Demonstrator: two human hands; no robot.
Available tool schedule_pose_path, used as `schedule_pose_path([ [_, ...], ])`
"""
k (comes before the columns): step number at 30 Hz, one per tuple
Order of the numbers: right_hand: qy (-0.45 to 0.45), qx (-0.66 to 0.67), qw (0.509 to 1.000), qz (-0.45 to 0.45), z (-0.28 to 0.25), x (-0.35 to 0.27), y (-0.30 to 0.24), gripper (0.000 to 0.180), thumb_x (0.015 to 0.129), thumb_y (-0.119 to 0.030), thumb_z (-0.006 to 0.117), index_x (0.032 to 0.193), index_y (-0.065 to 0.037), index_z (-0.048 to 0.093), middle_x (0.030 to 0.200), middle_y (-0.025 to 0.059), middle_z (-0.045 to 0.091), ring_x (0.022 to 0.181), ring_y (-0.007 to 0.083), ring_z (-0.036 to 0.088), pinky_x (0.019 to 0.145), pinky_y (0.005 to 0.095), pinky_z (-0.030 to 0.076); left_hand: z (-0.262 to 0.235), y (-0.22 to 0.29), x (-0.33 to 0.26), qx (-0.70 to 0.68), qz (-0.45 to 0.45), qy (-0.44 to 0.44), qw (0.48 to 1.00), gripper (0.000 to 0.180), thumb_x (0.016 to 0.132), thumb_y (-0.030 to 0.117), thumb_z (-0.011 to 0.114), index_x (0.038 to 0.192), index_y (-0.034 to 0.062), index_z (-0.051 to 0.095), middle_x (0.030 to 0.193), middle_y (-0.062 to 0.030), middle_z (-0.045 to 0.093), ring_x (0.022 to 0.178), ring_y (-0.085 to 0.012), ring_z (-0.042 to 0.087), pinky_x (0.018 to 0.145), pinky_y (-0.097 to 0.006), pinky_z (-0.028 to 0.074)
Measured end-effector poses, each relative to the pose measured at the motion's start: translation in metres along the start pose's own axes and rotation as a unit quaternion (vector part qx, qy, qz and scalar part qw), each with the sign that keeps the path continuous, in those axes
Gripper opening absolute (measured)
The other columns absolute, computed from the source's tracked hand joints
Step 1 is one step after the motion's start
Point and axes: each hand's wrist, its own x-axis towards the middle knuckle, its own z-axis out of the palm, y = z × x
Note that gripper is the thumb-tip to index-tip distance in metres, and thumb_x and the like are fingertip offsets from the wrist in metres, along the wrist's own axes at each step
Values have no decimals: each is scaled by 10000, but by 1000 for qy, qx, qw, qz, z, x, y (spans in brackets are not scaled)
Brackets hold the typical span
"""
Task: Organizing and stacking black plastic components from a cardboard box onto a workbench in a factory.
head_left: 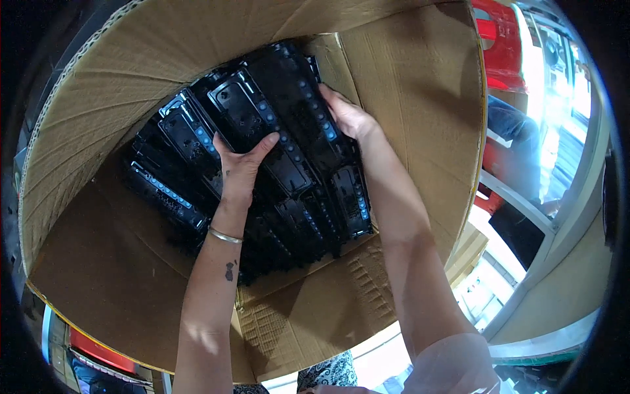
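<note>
Glossy black plastic panels [230, 102], moulded with recessed shapes and rows of round bluish-lit spots, lie stacked in rows inside a deep cardboard box [407, 85]. My left hand [241, 167] reaches in among them. Its thumb lies over the edge of one panel, and its other fingers dip into the gap on the left side, partly out of sight. Along the far right edge of the stack, my right hand [348, 117] grips a black plastic panel [302, 98], the fingertips hidden behind it. Which panels are separate from one another is hard to make out.
High box walls surround both forearms, and a bent flap [144, 59] arches over the far left. Outside on the right are a red plastic object [502, 39], another person's denim-clad leg [515, 125] and a pale frame [564, 230]. Something red [102, 348] shows at lower left.
</note>
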Motion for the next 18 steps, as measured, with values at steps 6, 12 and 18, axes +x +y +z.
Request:
schedule_pose_path([
  [6,18,-414,903,-118,-3,3,-2,837,788,-132,669,1432,-43,142,1426,130,296,1302,201,272,1069,300,212,-21,-7,14,-77,-99,-121,985,681,674,14,768,1248,109,414,1111,-74,567,999,-216,554,853,-370,492],
  [12,12,-152,987,-53,14,-9,-13,893,731,-102,708,1423,-8,153,1413,150,305,1304,214,266,1065,293,213,-8,0,0,-71,-45,-115,990,671,679,13,760,1247,118,418,1105,-77,572,1003,-223,560,854,-370,489],
  [18,11,-142,990,1,40,-44,-27,951,740,-154,719,1423,16,79,1426,154,282,1308,219,267,1070,308,206,-8,9,-4,-77,-82,-164,980,700,690,27,755,1264,127,366,1123,-56,556,1011,-203,556,880,-353,467],
])
